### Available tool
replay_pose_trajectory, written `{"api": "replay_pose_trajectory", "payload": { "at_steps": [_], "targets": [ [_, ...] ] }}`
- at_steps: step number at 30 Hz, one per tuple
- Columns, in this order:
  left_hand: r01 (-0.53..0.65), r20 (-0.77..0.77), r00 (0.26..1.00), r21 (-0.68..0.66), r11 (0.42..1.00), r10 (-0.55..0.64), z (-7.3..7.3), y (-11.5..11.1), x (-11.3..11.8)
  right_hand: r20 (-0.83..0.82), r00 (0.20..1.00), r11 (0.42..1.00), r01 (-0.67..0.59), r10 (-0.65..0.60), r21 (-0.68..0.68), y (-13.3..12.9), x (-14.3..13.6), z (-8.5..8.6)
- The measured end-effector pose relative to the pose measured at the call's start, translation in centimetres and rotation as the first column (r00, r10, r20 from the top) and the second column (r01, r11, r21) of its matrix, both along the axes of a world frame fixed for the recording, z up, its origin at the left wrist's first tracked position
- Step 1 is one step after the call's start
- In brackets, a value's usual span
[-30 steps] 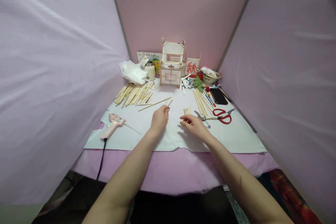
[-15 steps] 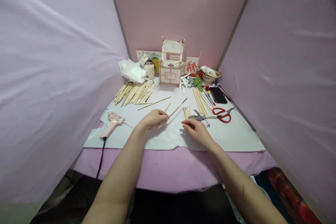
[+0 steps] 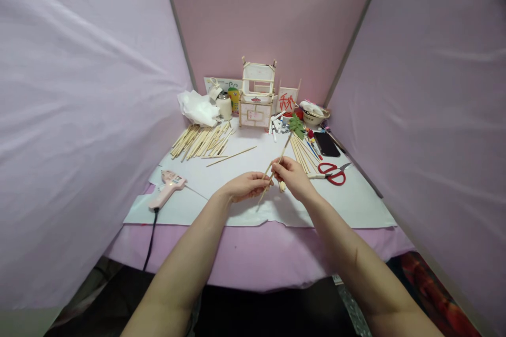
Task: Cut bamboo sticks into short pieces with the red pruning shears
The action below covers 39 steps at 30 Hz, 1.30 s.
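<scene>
Over the front middle of the white sheet, my two hands meet at thin wooden sticks. My left hand (image 3: 249, 186) is closed, with the sticks pinched at its fingertips. My right hand (image 3: 291, 175) is closed too, thumb and fingers on the upper part of the long wooden stick (image 3: 285, 148), which slants up and away to the right. Its lower end (image 3: 261, 203) points down toward the sheet. A shorter stick crosses it at the fingers, partly covered. Small cut sticks (image 3: 282, 186) lie just under my right hand, which also hides the pruning shears' blades.
To the left lie a pink glue gun (image 3: 168, 189) with a black cord and a pile of sticks (image 3: 203, 140). A small stick-built house (image 3: 256, 110) stands at the back. On the right are red-handled scissors (image 3: 332, 172), a phone (image 3: 327, 144) and longer sticks (image 3: 303, 152).
My right hand has moved left and up from beside the shears and taken hold of the long stick. My left hand has shifted slightly right and down, carrying the sticks.
</scene>
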<state>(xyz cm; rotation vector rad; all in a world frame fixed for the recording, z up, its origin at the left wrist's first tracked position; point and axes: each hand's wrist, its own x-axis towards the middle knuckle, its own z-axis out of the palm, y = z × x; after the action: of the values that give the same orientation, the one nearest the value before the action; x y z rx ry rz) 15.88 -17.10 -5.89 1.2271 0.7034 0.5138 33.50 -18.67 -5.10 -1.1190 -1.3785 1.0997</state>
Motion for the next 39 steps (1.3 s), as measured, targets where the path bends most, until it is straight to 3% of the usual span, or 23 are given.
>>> {"api": "replay_pose_trajectory", "payload": {
  "at_steps": [3, 6, 12, 23, 25, 30, 39],
  "targets": [
    [-0.086, 0.071, 0.994, 0.068, 0.994, 0.082, -0.7, 0.1, 0.6, 0.179, 0.984, 0.993, -0.011, -0.010, 0.117, 0.9, -0.4, 0.8],
    [-0.193, 0.122, 0.977, 0.132, 0.972, 0.177, -1.4, 0.3, 1.1, 0.306, 0.947, 0.976, 0.035, -0.101, 0.216, 1.1, -0.7, 1.5],
    [-0.181, 0.147, 0.975, 0.108, 0.977, 0.165, -2.2, 0.5, 1.6, 0.477, 0.874, 0.959, -0.047, -0.097, 0.281, 0.7, -1.0, 2.0],
    [-0.151, 0.027, 0.988, 0.295, 0.943, 0.150, -2.8, 0.7, 1.6, 0.519, 0.852, 0.967, -0.081, -0.058, 0.241, 0.4, -0.6, 1.7],
    [-0.152, -0.017, 0.985, 0.375, 0.914, 0.171, -2.9, 0.6, 1.7, 0.510, 0.858, 0.966, -0.079, -0.060, 0.246, 0.2, -0.4, 1.4],
    [-0.134, -0.128, 0.956, 0.614, 0.778, 0.265, -2.9, 0.3, 1.9, 0.464, 0.884, 0.966, -0.073, -0.053, 0.248, 0.0, 0.3, 0.5],
    [-0.100, -0.162, 0.951, 0.649, 0.754, 0.265, -3.2, 0.4, 2.0, 0.469, 0.881, 0.956, -0.087, -0.058, 0.281, -0.1, 0.8, 0.7]
  ]
}}
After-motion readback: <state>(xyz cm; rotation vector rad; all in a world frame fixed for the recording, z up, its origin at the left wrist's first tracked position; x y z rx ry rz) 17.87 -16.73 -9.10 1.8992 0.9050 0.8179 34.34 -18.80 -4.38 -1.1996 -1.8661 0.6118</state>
